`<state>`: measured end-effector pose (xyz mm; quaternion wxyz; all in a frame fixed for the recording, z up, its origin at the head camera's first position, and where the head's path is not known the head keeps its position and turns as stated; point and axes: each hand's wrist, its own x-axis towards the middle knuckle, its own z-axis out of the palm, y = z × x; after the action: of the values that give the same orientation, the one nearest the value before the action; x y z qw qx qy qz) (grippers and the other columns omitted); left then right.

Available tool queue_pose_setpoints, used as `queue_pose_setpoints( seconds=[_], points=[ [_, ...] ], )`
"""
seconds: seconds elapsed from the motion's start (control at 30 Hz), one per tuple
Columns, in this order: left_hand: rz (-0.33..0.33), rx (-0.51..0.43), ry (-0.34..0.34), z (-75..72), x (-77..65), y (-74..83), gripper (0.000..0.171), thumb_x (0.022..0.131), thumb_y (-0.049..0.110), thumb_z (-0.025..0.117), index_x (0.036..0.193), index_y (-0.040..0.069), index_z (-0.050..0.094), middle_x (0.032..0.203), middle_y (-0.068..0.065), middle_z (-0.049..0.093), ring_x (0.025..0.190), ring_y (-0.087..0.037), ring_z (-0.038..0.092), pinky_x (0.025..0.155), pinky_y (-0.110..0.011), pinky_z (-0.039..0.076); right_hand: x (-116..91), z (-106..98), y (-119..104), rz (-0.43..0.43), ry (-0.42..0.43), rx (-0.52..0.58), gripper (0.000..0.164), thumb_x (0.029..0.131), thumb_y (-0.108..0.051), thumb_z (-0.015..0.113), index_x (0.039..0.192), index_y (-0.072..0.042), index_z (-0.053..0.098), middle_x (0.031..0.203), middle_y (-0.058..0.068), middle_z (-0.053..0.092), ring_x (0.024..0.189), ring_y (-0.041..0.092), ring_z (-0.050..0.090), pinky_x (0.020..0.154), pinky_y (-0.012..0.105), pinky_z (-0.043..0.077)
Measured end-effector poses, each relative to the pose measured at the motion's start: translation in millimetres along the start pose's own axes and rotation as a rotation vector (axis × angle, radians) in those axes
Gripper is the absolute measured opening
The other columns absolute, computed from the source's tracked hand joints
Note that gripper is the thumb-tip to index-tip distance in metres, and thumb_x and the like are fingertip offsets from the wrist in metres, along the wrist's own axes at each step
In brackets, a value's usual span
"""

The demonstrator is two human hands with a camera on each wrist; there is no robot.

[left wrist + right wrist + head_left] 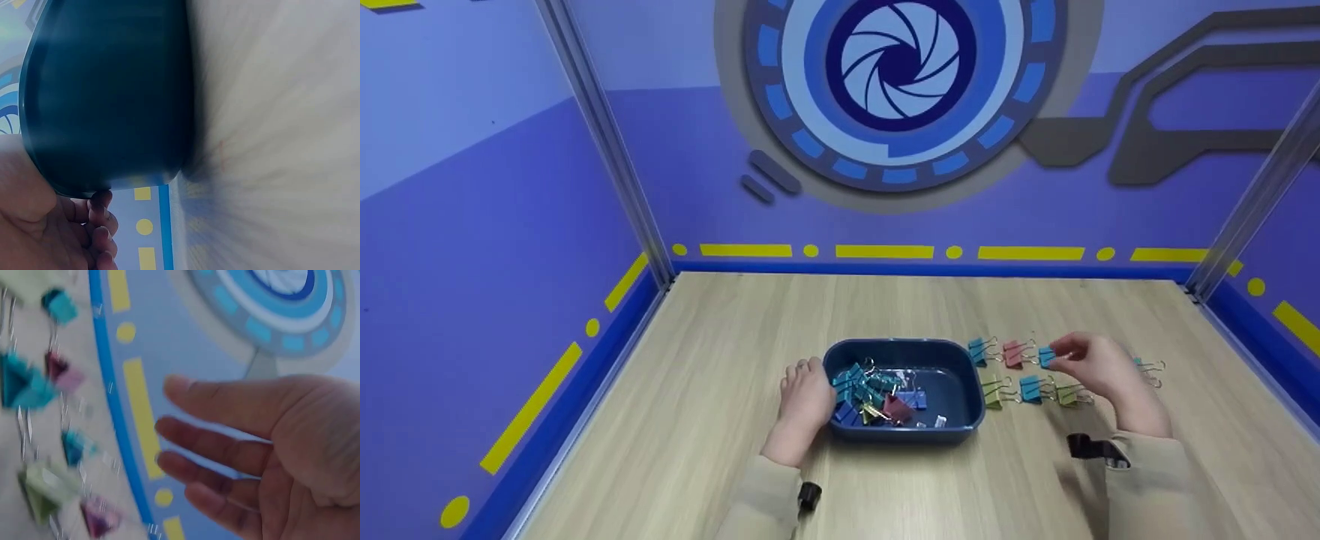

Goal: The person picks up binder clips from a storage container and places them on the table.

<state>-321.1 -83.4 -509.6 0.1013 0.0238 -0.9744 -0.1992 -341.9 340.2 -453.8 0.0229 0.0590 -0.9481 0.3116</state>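
My left hand (pixel 808 399) grips the left end of a dark blue plastic bin (pixel 907 433). In the left wrist view the fingertips touch near its rim, and the thumb's tip is hidden behind it. Several coloured binder clips (pixel 859 386) lie heaped in the bin's left half. My right hand (pixel 1099 367) is over the rows of clips right of the bin, near a blue binder clip (pixel 1046 356). The right wrist view shows its fingers fairly straight, holding nothing. The back row also has a teal clip (pixel 979 351) and a pink clip (pixel 1014 354).
In the front row stand a green clip (pixel 994 394), a blue clip (pixel 1031 388) and another green clip (pixel 1069 394). More clip handles (pixel 1151 369) show behind the right hand. Purple panels (pixel 885 217) bound the wooden table (pixel 720 360) at the back and sides.
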Motion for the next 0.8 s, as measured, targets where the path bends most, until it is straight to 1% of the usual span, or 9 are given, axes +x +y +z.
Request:
queue_pose_setpoints(
  seconds=[0.13, 0.27, 0.4, 0.47, 0.6, 0.67, 0.7, 0.8],
  points=[
    [-0.002, -0.003, 0.0, -0.8, -0.5, 0.4, 0.029, 0.084, 0.013, 0.057, 0.109, -0.001, 0.053, 0.103, -0.017, 0.056, 0.098, -0.034, 0.048, 0.086, -0.047, 0.038, 3.8, 15.9, -25.0, -0.07, 0.008, -0.005, 0.029, 0.086, -0.029, 0.069, 0.109, -0.011, 0.068, 0.1, 0.008, 0.069, 0.091, 0.024, 0.063, 0.072, 0.037, 0.05],
    [-0.007, -0.008, -0.006, -1.6, 0.0, 0.6, 0.031, 0.084, 0.013, 0.057, 0.111, -0.002, 0.053, 0.105, -0.018, 0.056, 0.099, -0.035, 0.048, 0.087, -0.047, 0.038, 5.4, 36.2, -49.4, -0.169, 0.007, 0.011, 0.019, 0.086, -0.023, 0.069, 0.103, -0.015, 0.07, 0.093, 0.001, 0.069, 0.085, 0.017, 0.062, 0.07, 0.033, 0.049],
    [-0.007, -0.013, -0.007, -1.3, 0.1, 0.4, 0.033, 0.084, 0.013, 0.057, 0.113, -0.002, 0.053, 0.107, -0.018, 0.056, 0.1, -0.035, 0.048, 0.087, -0.047, 0.038, 5.1, 61.2, -72.7, -0.296, -0.005, 0.061, 0.017, 0.084, -0.015, 0.07, 0.1, -0.011, 0.071, 0.092, 0.0, 0.07, 0.083, 0.015, 0.063, 0.071, 0.032, 0.052],
    [-0.001, -0.016, 0.001, -1.3, -0.2, -0.2, 0.031, 0.084, 0.013, 0.058, 0.111, -0.001, 0.053, 0.105, -0.018, 0.056, 0.099, -0.035, 0.048, 0.086, -0.048, 0.038, 4.5, 76.5, -82.8, -0.371, -0.026, 0.072, 0.019, 0.083, -0.014, 0.07, 0.102, -0.01, 0.071, 0.095, 0.001, 0.07, 0.086, 0.016, 0.065, 0.076, 0.033, 0.053],
    [0.008, -0.012, 0.008, -1.3, 0.1, -1.3, 0.027, 0.083, 0.012, 0.057, 0.106, -0.001, 0.053, 0.102, -0.018, 0.056, 0.096, -0.036, 0.049, 0.084, -0.048, 0.039, 3.2, 107.0, -97.8, -0.518, -0.096, 0.07, 0.03, 0.082, -0.012, 0.07, 0.111, -0.005, 0.067, 0.106, 0.009, 0.069, 0.092, 0.022, 0.066, 0.082, 0.038, 0.052],
    [0.005, -0.01, -0.001, -1.4, 0.6, -1.3, 0.026, 0.083, 0.012, 0.056, 0.106, -0.001, 0.053, 0.101, -0.018, 0.056, 0.096, -0.035, 0.048, 0.084, -0.048, 0.038, 2.6, 119.7, -102.3, -0.561, -0.113, 0.049, 0.029, 0.082, -0.01, 0.07, 0.11, -0.004, 0.068, 0.105, 0.01, 0.069, 0.091, 0.024, 0.066, 0.081, 0.039, 0.052],
    [0.0, -0.008, -0.009, -1.4, 0.8, -0.9, 0.027, 0.084, 0.012, 0.056, 0.107, -0.001, 0.053, 0.102, -0.017, 0.055, 0.096, -0.035, 0.048, 0.084, -0.047, 0.038, 2.6, 124.8, -103.9, -0.569, -0.116, 0.042, 0.026, 0.082, -0.009, 0.07, 0.107, -0.004, 0.069, 0.102, 0.009, 0.07, 0.089, 0.023, 0.067, 0.08, 0.038, 0.053],
    [-0.009, -0.006, -0.025, -2.0, 0.9, 0.0, 0.029, 0.085, 0.013, 0.056, 0.109, -0.001, 0.053, 0.103, -0.017, 0.055, 0.097, -0.035, 0.048, 0.085, -0.047, 0.038, 2.7, 133.5, -105.8, -0.587, -0.095, 0.017, 0.013, 0.081, -0.008, 0.071, 0.094, -0.006, 0.072, 0.09, 0.003, 0.072, 0.083, 0.017, 0.067, 0.076, 0.033, 0.053]
  ],
)
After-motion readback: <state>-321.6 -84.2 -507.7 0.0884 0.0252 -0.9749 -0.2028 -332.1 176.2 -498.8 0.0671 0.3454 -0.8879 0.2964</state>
